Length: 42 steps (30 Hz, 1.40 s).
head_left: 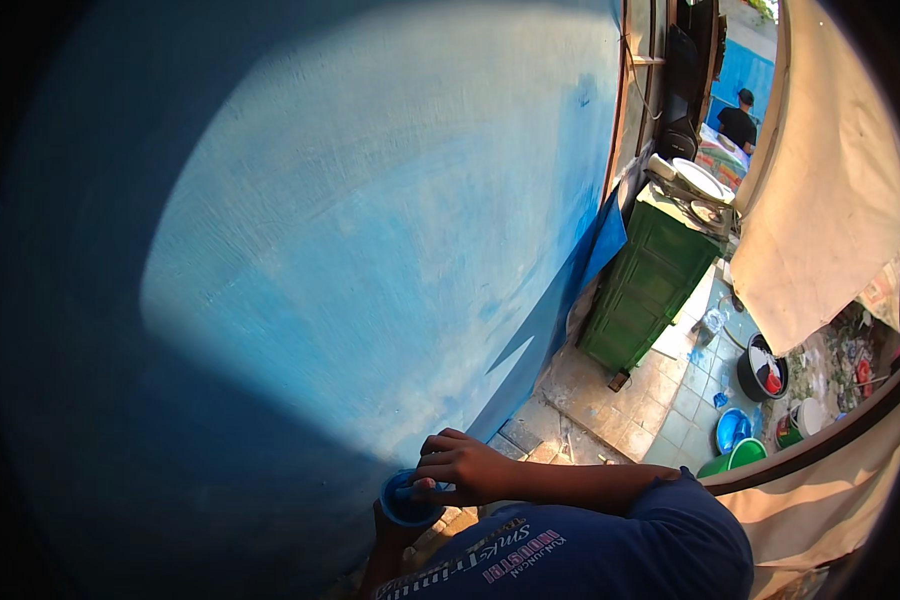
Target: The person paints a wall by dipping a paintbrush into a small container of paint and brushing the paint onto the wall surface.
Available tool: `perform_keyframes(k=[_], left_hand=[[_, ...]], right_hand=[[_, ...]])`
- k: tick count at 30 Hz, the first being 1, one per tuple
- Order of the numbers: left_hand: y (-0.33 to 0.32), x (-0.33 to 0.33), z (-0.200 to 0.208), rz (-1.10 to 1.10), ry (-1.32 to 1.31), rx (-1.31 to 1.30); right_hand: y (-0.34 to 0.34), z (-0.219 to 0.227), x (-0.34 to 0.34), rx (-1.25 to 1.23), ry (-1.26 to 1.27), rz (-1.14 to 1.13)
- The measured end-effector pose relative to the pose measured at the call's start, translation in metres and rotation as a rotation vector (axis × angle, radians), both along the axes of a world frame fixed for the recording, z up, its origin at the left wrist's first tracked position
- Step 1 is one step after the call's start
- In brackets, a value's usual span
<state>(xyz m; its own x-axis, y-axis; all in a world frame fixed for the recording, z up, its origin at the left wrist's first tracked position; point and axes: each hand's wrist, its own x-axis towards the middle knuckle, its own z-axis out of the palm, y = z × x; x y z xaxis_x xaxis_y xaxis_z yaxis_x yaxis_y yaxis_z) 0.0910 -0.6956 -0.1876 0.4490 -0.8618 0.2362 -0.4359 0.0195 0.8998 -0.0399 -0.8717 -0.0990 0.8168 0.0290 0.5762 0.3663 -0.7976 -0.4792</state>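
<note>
A small round blue tub [407, 503] is at the bottom centre, close to the blue wall [360, 230]. My left hand [390, 527] grips it from its lower left side; most of those fingers are hidden behind the tub. Over the tub's opening, my right hand [465, 468] has bent fingers, with the thumb and fingertips reaching down at the rim. Something blue shows inside under these fingers, but I cannot make out what they hold. The wall beside my hands has patchy pale and stronger blue areas, partly sunlit, partly in shadow.
Right of the wall stands a green cabinet [645, 285] with dishes on top. Beyond it are a black basin [762, 368], a blue basin [733, 430] and a green bucket [745, 455] on tiles. Beige cloth [820, 170] hangs at the right. A person [738, 122] is far off.
</note>
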Motion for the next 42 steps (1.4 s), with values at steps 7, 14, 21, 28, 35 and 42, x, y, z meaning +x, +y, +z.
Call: perform_keyframes(k=[7, 14, 21, 28, 35, 42], left_hand=[[-0.038, -0.022, 0.01, 0.023, -0.091, -0.014], [-0.068, -0.053, -0.001, 0.167, -0.197, -0.045], [-0.091, -0.119, 0.005, 0.605, -0.215, 0.078], [-0.096, -0.179, 0.002, 0.753, -0.092, 0.068], [-0.07, -0.223, 0.005, 0.783, -0.083, -0.03], [-0.035, -0.255, -0.029, 0.745, -0.129, 0.08]], right_hand=[[-0.017, 0.002, -0.024, 0.032, -0.129, -0.15], [-0.069, -0.016, -0.033, 0.074, -0.106, -0.029], [-0.114, -0.013, -0.049, 0.18, 0.071, 0.367], [-0.134, -0.009, -0.059, 0.21, 0.052, 0.42], [-0.109, 0.006, -0.082, 0.086, 0.093, 0.498], [-0.074, -0.013, -0.128, -0.025, 0.108, 0.552]])
